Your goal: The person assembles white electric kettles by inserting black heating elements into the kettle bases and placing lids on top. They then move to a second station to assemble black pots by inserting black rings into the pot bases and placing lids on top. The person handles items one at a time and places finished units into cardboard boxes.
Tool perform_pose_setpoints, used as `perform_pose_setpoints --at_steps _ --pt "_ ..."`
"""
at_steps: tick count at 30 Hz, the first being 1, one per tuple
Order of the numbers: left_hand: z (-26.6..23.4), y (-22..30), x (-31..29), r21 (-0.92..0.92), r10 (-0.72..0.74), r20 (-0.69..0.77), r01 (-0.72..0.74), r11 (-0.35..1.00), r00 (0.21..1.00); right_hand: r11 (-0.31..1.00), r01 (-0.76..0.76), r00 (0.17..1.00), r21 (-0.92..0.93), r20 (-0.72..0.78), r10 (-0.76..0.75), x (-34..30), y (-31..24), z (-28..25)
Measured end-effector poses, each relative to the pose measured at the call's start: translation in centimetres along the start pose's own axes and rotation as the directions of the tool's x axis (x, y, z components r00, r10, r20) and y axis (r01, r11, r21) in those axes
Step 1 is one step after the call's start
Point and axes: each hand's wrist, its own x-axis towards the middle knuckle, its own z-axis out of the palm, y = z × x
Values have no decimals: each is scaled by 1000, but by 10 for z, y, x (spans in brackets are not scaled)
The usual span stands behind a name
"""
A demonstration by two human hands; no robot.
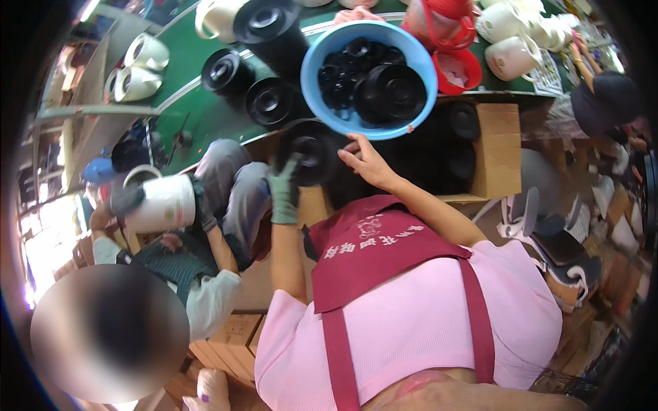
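My left hand (284, 195), in a green glove, grips the near left edge of a black round plastic part (312, 147) with a ringed face. The part is in front of me at the table's near edge. My bare right hand (370, 163) is just right of it, fingers loosely bent and apart, close below a light blue basin (309, 96). Inside the basin are several small glossy black pieces (336, 85) and a larger black round part (392, 92). More black round parts (269, 101) stand on the green table left of the basin.
An open cardboard box (499, 151) with black parts stands below the table edge, right. Left of me, a seated co-worker in grey gloves holds a white jug (161, 203). Red containers (458, 71) and white jugs (510, 56) are at the back right, with another person beyond.
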Motion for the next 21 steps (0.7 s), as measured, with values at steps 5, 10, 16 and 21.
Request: perform_pose_setpoints --at_steps 5,10,16,21 --pt "-12 36 130 -120 327 -438 -415 902 838 689 125 757 -714 -381 -532 34 1 -58" --pt "-29 40 223 603 612 -469 -275 749 637 245 -18 779 -969 -167 -604 53 19 -105" --pt "23 28 148 790 730 -340 -241 564 593 288 166 651 -943 -114 -751 35 -7 -81" --pt "57 11 38 -56 286 109 -281 958 952 166 589 649 -791 341 -680 32 -26 -24"
